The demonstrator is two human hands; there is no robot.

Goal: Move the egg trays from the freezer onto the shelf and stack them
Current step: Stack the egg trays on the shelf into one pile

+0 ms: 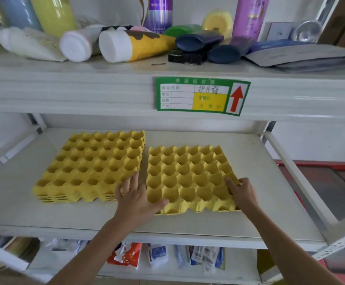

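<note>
Tray stack [89, 167] sits centre-left on shelf [249, 153]. Left hand [135, 197] grips single tray [190, 177] at its near-left corner, thumb curled over the rim; right hand [242, 193] pinches the near-right edge. Risk: cells misalign on stacking, so the tray rides crooked.

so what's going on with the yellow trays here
A person is putting yellow egg trays on the middle shelf. A stack of trays already sits on the left. Beside it, a single tray lies flat on the shelf, held at both near corners: the left hand has its thumb over the front-left edge, and the right hand grips the front-right corner with curled fingers. It is not yet on the stack.
</note>
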